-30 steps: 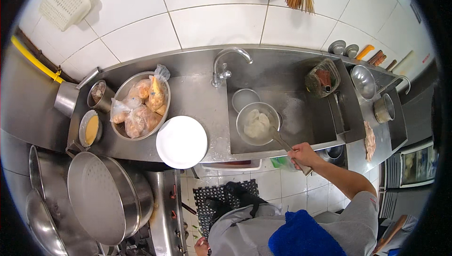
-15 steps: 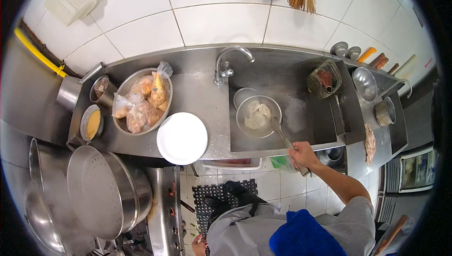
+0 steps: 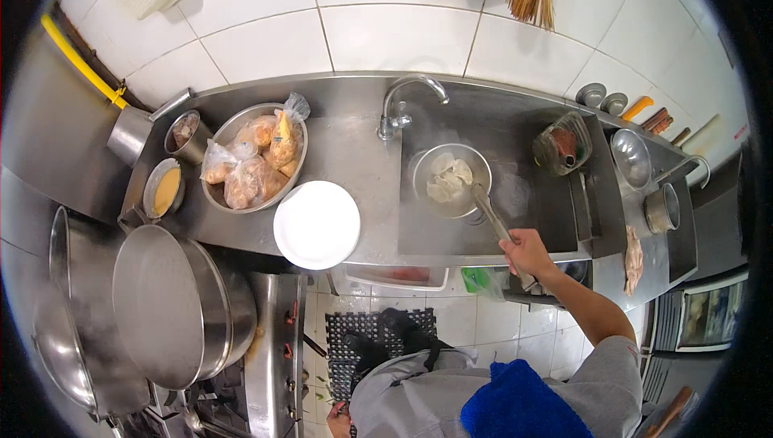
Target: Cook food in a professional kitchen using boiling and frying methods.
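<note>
My right hand (image 3: pixel 527 253) is wrapped round the long metal handle of a round ladle or strainer (image 3: pixel 488 179); I cannot tell which. Its bowl hangs over the sink (image 3: pixel 515 233), and pale, thin, soft-looking pieces (image 3: pixel 448 178) lie in it. Steam drifts around the bowl. Low in the picture, beside my body and close to the stove, my left hand (image 3: pixel 340 419) is only partly visible. Its fingers are too small and hidden to read.
A white plate (image 3: pixel 316 225) sits on the counter's front edge. Left of it, a metal basin (image 3: pixel 299 166) holds bagged food. A large steaming pot (image 3: pixel 221 309) stands on the stove (image 3: pixel 274 357). The faucet (image 3: pixel 386 120) arches beside the sink, and a clear container (image 3: pixel 576 136) sits inside it.
The ladle or strainer has risen slightly relative to the sink, and now covers the round vessel that showed behind it. The pieces in it have shifted and spread. The whole view has moved a little.
</note>
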Available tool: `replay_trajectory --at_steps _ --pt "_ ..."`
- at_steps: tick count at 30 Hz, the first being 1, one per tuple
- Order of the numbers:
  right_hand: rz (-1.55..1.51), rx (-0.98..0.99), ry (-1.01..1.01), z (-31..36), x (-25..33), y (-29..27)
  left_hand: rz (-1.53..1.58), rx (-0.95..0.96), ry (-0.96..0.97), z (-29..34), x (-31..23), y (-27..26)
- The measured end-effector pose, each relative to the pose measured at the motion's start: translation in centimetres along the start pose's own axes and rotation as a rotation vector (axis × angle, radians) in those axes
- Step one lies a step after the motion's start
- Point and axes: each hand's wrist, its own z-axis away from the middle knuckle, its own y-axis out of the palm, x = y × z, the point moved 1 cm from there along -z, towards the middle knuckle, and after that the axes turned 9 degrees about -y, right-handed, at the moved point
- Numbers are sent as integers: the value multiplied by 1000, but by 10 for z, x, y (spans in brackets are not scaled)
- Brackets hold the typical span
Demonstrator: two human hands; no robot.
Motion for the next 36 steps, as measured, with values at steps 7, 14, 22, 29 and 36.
replay_trajectory --at_steps 7,14,22,29,36 --pt "-393 91 340 -12 8 -12 -29 -101 26 12 21 2" --pt "-339 218 339 8 50 -34 -4 -219 35 26 56 18" --pt "-22 347 330 65 168 -2 336 -325 -125 50 123 50" --pt "85 717 214 134 211 95 867 -392 -299 105 188 77" --pt "296 1053 149 251 234 233 1047 -469 -520 171 296 104"
